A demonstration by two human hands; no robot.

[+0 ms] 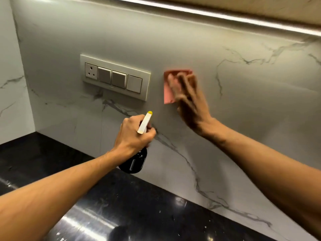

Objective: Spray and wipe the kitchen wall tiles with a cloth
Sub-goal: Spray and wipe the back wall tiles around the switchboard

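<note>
So the wall tiles (243, 110) are big glossy slabs, white with thin grey marble veins, smooth enough that you barely see a joint. The cloth (168, 92) is a salmon-pink square, folded flat against the tile just right of the switch plate (115, 58) and not touching it. The right hand (189, 100) is pressed on top of it, fingers straight and spread, palm to the wall. That hand is pretty smeared in the shot, so I can't really say where the thumb sits. The left hand (133, 136) is lower and further left, fingers curled tight around the neck of the spray bottle (134, 162). It has a rounded, dark, shiny body and a white trigger head with a yellow tip aimed up at the wall, and it's held low in front of the tile near where the wall meets the counter (121, 206). The switch plate is a cream rectangular frame with a three-pin socket (91, 70) and three square rockers (119, 79). The counter is polished black stone with pale flecks and glare streaks. Up top a light strip (208, 13) runs under a wood-toned cabinet (260, 6).
</note>
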